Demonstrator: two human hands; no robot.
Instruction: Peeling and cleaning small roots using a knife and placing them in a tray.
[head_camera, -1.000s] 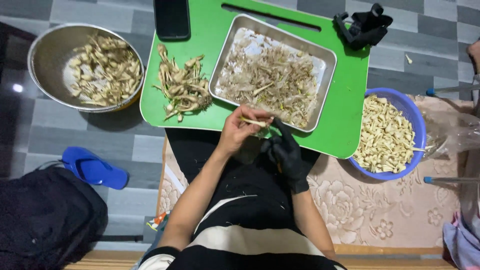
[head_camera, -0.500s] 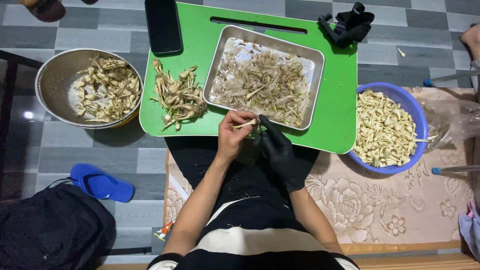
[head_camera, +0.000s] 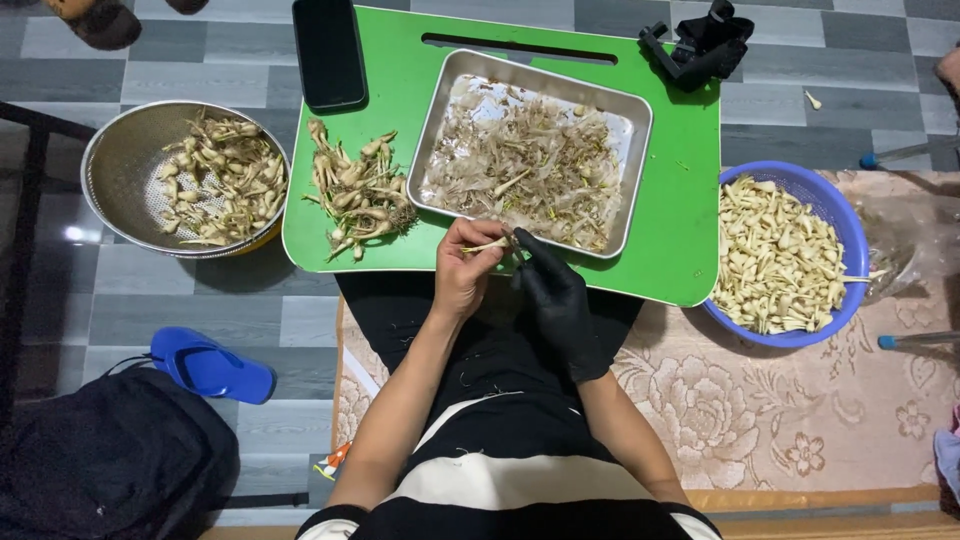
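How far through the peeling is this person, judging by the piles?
Done: a blue basket heaped with pale peeled pieces, and a metal tray full of trimmings. In hand: one root held by the bare left hand, the gloved right hand touching it. Left: a small pile on the green table, more in the metal bowl.

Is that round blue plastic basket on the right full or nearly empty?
Nearly full. The round blue plastic basket is heaped with pale peeled bulbs that hide its bottom and reach close to its rim.
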